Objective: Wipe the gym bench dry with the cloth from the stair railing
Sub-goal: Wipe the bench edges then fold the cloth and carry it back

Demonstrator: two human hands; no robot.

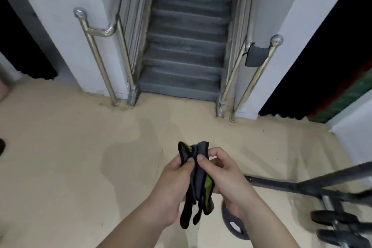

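Note:
A dark grey cloth point(256, 56) hangs over the right stair railing point(252, 78), just below its ball-shaped end cap. Low in the centre of the view, my left hand point(173, 189) and my right hand point(223, 175) together grip a pair of black, grey and yellow-green gloves point(198, 183), held upright between them. Both hands are well short of the railing, over the beige floor. No bench top shows in this frame.
A grey staircase point(187, 46) rises straight ahead between two steel railings; the left railing point(94, 46) is bare. A dark metal equipment frame with weight plates point(330, 203) sits at the lower right. A grey shoe tip point(234, 225) shows below my hands.

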